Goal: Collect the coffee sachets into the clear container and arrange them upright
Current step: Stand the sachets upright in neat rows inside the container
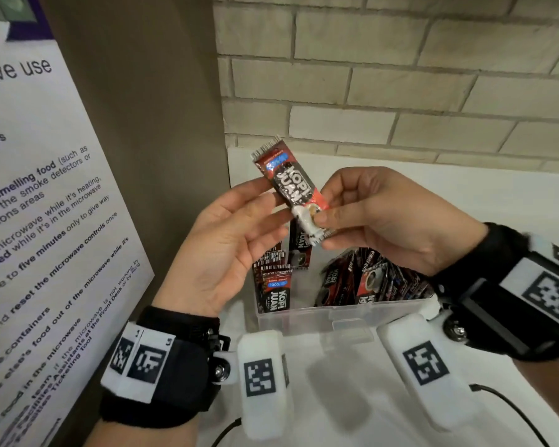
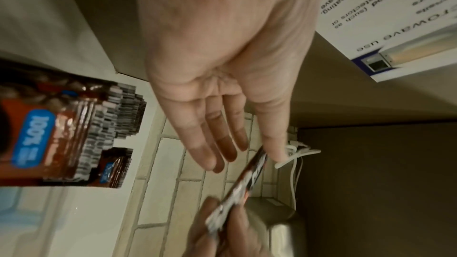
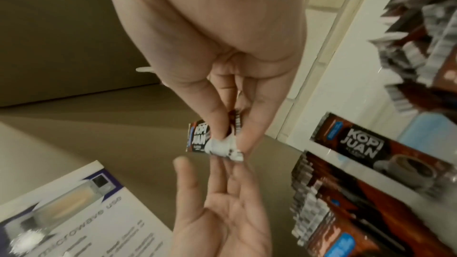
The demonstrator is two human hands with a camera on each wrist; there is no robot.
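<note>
Nearest in the head view, the clear container (image 1: 342, 317) stands on the white counter (image 1: 465, 195), close to its left edge where a brown panel (image 1: 162, 124) rises. Inside it, one bundle of sachets (image 1: 273, 287) stands upright against the left wall, and another bundle (image 1: 378, 282) leans over toward the right side.

Above the container the right hand (image 1: 391, 217) pinches the lower end of a single sachet (image 1: 291, 185) between thumb and fingers; the sachet tilts up and to the left. The left hand (image 1: 233, 250) is open, palm up, its straight fingers (image 1: 259, 191) lying behind the sachet; this view does not settle whether they touch it.

The left wrist view shows the sachet (image 2: 247, 181) edge-on just beside the left thumb (image 2: 272, 138), the other fingers spread and holding nothing. The right wrist view shows the pinch closely: thumb and forefinger clamp the sachet (image 3: 197, 142) at its white printed end, with the open left hand (image 3: 222, 212) just below it.

Farther back, a brick wall (image 1: 400, 75) runs behind the counter, and a printed microwave notice (image 1: 39, 221) hangs on the panel at the left.
</note>
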